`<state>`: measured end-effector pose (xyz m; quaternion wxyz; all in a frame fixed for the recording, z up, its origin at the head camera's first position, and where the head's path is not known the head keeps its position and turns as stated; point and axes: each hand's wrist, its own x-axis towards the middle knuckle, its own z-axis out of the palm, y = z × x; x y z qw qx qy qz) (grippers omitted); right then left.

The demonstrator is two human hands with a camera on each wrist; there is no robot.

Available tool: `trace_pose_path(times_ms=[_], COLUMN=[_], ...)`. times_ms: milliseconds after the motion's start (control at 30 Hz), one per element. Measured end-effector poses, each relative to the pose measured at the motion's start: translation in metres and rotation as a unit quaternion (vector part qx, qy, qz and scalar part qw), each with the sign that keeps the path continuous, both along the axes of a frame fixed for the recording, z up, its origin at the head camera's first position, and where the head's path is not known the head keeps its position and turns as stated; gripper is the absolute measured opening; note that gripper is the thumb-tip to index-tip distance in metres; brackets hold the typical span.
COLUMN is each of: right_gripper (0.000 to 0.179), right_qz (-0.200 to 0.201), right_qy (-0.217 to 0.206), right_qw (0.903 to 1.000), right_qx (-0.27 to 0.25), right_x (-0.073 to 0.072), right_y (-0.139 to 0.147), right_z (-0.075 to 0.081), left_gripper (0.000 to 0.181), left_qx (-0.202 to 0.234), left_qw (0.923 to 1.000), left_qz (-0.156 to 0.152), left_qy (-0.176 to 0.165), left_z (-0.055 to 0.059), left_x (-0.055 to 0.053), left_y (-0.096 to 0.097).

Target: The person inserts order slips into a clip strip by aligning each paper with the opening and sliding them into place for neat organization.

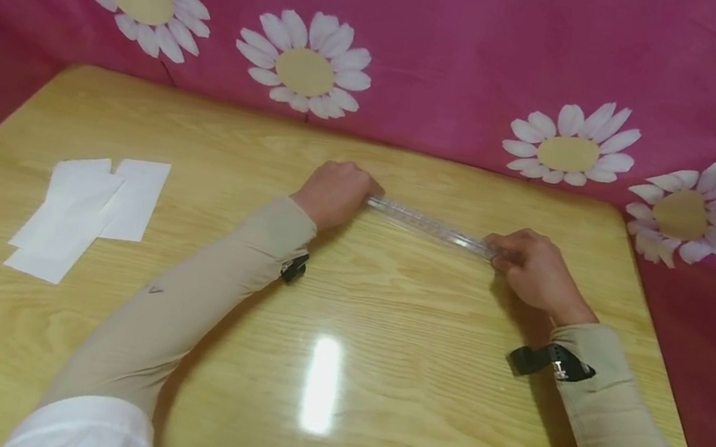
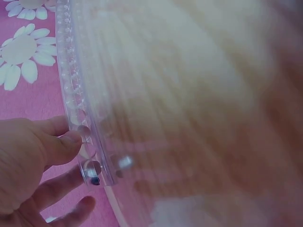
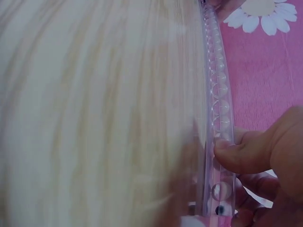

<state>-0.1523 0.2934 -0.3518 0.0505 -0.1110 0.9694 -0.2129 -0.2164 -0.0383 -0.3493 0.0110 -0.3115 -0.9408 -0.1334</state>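
Note:
Both hands hold a long clear plastic piece (image 1: 431, 226) by its two ends, stretched between them over the far half of the table. In the wrist views it shows a row of round bumps along one edge (image 3: 219, 109) and a wide see-through panel beside them. My left hand (image 1: 337, 193) pinches the left end, its thumb (image 2: 71, 139) lying on the bumpy edge. At the right end, my right hand (image 1: 536, 275) grips the same edge with its thumb (image 3: 236, 153) pressed on the face and fingers behind.
Several white paper slips (image 1: 63, 228) overlap on the left side of the wooden table (image 1: 219, 389). Behind the table's far edge hangs a magenta cloth (image 1: 428, 47) printed with white daisies. A bright light reflection lies on the tabletop in front.

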Motion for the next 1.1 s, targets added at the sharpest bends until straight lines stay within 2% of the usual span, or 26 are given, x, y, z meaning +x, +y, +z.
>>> trace_pose_path(times_ms=[233,467,700,1100], right_gripper=[0.037,0.034,0.036,0.034], right_qz=[0.017,0.060,0.061,0.104], right_qy=[0.003,0.037,0.022,0.041], right_qw=[0.9998,0.9975,0.9979,0.9936], right_qx=[0.004,0.004,0.007,-0.015], right_x=[-0.003,-0.008,-0.013,-0.022], right_y=[-0.008,-0.017,-0.030,-0.050], right_z=[-0.001,-0.003,-0.003,-0.005], left_gripper=[0.035,0.037,0.037,0.030], left_qx=[-0.003,-0.006,-0.005,0.014], left_qw=[0.9998,0.9996,0.9993,0.9985], left_qz=[0.014,0.016,0.036,0.044], left_qy=[-0.016,-0.020,-0.013,-0.028], left_z=[0.000,0.000,0.000,0.003], left_x=[0.003,0.008,0.013,0.024], left_y=[-0.010,-0.023,-0.040,-0.069])
